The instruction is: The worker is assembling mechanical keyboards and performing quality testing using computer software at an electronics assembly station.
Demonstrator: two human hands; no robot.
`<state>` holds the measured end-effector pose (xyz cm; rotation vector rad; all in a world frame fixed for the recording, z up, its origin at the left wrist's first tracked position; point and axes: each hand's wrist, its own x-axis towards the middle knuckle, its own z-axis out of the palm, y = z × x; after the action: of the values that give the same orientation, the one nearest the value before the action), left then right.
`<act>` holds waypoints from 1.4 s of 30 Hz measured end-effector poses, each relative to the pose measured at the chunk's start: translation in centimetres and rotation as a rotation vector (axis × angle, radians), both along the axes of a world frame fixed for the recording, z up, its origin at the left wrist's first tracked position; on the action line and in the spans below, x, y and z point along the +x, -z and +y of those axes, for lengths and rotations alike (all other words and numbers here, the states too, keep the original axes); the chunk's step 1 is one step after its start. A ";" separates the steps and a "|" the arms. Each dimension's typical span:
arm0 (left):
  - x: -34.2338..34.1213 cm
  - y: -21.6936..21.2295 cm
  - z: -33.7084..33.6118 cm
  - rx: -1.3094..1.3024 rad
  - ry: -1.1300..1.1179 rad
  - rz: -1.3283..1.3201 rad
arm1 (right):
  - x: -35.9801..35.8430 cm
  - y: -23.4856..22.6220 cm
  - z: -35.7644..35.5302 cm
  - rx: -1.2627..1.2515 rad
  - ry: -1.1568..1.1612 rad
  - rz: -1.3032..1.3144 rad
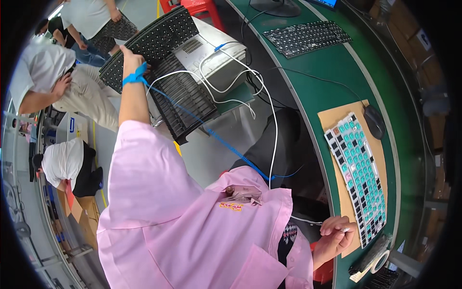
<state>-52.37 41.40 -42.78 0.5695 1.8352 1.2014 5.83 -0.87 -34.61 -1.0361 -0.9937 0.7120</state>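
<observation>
My left hand (pixel 133 65), a blue wrist strap (pixel 136 75) round its wrist, reaches up and left to a black perforated keyboard plate (pixel 166 31). It is closed at the plate's lower edge; some fingers are hidden. Beneath the plate lies a black slotted rack (pixel 180 86). At the lower right, beside the bench edge, my right hand (pixel 336 236) is closed in a pinch. A small pale tip shows between its fingers, and a white cable (pixel 274 135) runs to it. Near this hand lies a white keyboard (pixel 357 176) with turquoise switches, on cardboard (pixel 344 192).
A metal box (pixel 219 53) with looped white cables stands behind the rack. The green bench (pixel 308 91) carries a black keyboard plate (pixel 308 38), a mouse (pixel 374 121) and a tape roll (pixel 380 261). A coiled blue cord (pixel 226 144) crosses my front. Several people stand or bend at the left.
</observation>
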 end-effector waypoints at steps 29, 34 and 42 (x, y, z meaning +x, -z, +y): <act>42.0 -6.0 -23.9 1.012 0.979 -1.153 | 5.7 -1.0 0.9 -0.220 0.483 0.437; 44.1 -7.0 -23.4 0.828 1.002 -1.286 | 7.6 -1.5 -8.0 -0.256 0.506 0.359; 49.0 -9.1 -21.8 0.590 1.038 -1.058 | 10.6 -1.8 -10.1 -0.463 1.140 0.114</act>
<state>-3.41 19.62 -33.71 0.8229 0.1667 0.9418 16.44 -10.96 -32.78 -1.6980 -0.0190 0.0226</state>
